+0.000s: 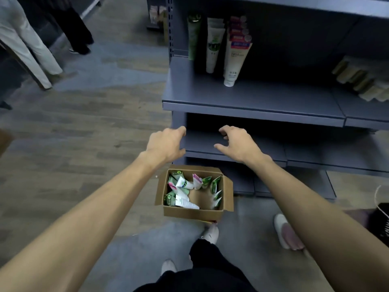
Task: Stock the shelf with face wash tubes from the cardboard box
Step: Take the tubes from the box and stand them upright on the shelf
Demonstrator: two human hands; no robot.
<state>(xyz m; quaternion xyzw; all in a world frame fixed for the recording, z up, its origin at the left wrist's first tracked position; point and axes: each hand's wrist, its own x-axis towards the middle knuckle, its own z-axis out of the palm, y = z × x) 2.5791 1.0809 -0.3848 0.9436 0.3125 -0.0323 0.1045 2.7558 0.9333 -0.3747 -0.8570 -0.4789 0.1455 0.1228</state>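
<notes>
Cardboard box (pixel 194 211) open on the floor, just in front of the grey shelf unit (pixel 252 98), flaps folded out. Inside, loose face wash tubes (pixel 185 186), green, white and pink, heaped mostly along the left and back, a few leaning on the right wall. Above the box, both arms outstretched: left hand (pixel 166 144) and right hand (pixel 237 142), fingers loosely curled, gripping nothing, hovering near the lower shelf's edge. Higher up, on the middle shelf, three rows of upright tubes (pixel 231 53), caps down. Further right, blurred pale packs (pixel 362 81). Off to the left, legs of bystanders (pixel 31 45) on wood-look flooring.
</notes>
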